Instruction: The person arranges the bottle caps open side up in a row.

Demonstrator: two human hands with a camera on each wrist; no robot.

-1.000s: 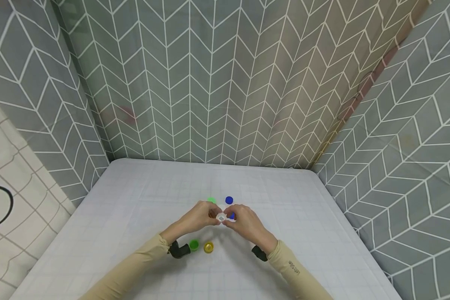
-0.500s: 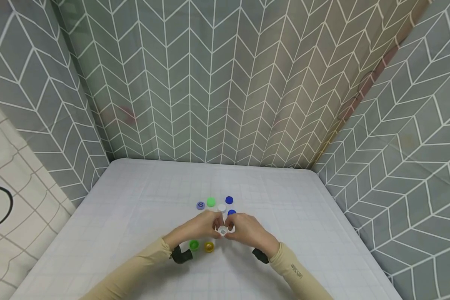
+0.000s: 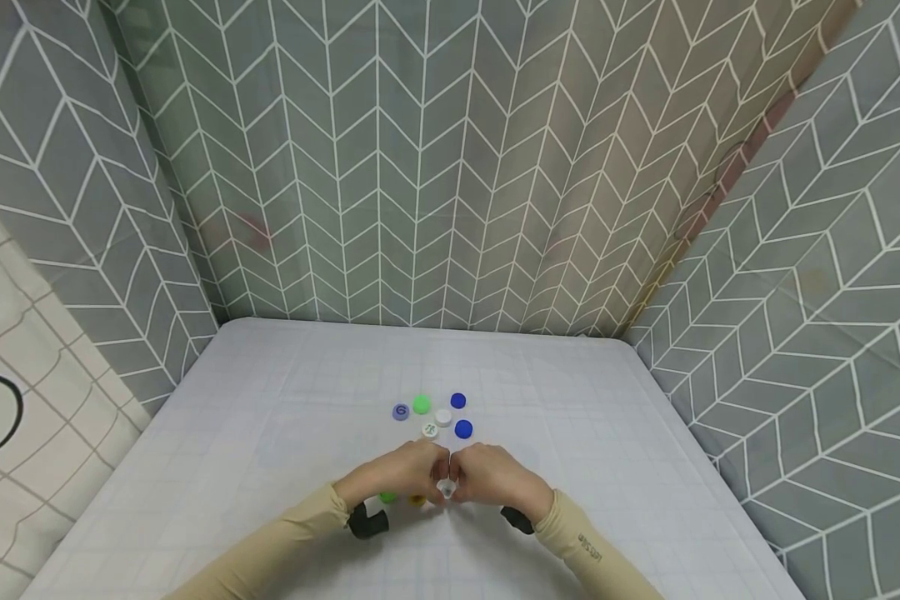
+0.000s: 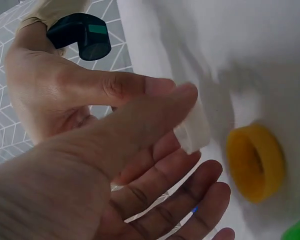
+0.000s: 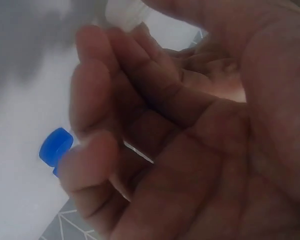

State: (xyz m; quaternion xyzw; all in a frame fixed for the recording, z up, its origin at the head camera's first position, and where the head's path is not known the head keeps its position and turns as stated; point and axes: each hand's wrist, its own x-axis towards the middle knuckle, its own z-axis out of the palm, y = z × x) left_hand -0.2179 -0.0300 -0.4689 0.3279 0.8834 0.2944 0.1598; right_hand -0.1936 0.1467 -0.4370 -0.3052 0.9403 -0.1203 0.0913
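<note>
A white bottle cap (image 3: pixel 447 489) is pinched between both hands, its hollow side facing up toward the head camera. My left hand (image 3: pixel 414 468) holds it with thumb and fingers from the left, and my right hand (image 3: pixel 492 473) pinches it from the right. In the left wrist view the cap (image 4: pixel 195 131) is close over the white cloth, beside a yellow cap (image 4: pixel 257 162) with its open side showing. A green cap (image 3: pixel 387 497) lies next to the yellow one, both partly hidden by my left hand in the head view. The right wrist view shows the white cap (image 5: pixel 126 14) at its top edge.
Beyond the hands several caps lie grouped on the white tablecloth (image 3: pixel 300 392): a light-green one (image 3: pixel 422 404), a purple one (image 3: pixel 401 412), a plain white one (image 3: pixel 442 417), a white one with green print (image 3: pixel 430 430) and two blue ones (image 3: pixel 463 429). Patterned curtains surround the table.
Both hands have come closer to the person with the white cap. The caps behind them are uncovered, while the left hand now partly covers the yellow and green caps.
</note>
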